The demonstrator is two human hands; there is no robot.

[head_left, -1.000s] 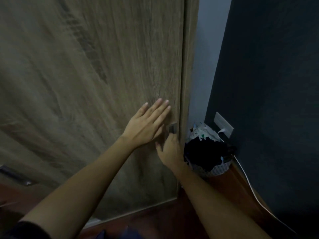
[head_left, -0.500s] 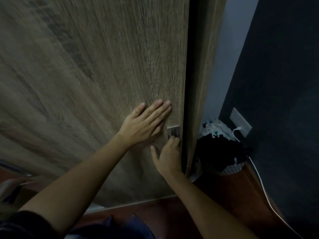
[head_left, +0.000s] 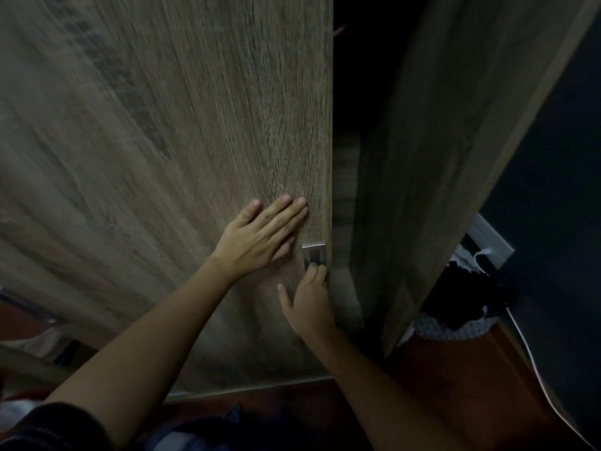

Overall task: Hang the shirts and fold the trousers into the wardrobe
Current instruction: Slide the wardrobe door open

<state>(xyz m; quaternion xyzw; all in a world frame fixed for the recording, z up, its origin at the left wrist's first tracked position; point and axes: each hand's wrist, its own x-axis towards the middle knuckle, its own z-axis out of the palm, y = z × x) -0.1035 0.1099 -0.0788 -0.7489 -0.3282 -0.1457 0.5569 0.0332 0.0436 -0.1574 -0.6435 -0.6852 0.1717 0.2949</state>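
From the head view, the left hand (head_left: 260, 232) is lying flat against the wardrobe door (head_left: 146, 141), its fingers straight and close together, pointing up and to the right, forearm stretching up from the lower left. The right hand (head_left: 309, 301) is reaching up just below it, thumb spread out to the left, its fingertips (head_left: 313, 270) touching the lower edge of the metal handle (head_left: 313, 253); whether they are hooking into it cannot be told. The handle is sitting just right of the left palm, at the door's right edge. Directly right of the right hand a dark gap (head_left: 357, 76) is showing into the wardrobe, bounded by its side panel (head_left: 439, 157). Further right, well apart from both hands, a patterned basket (head_left: 452, 332) is holding dark clothes (head_left: 461, 294).
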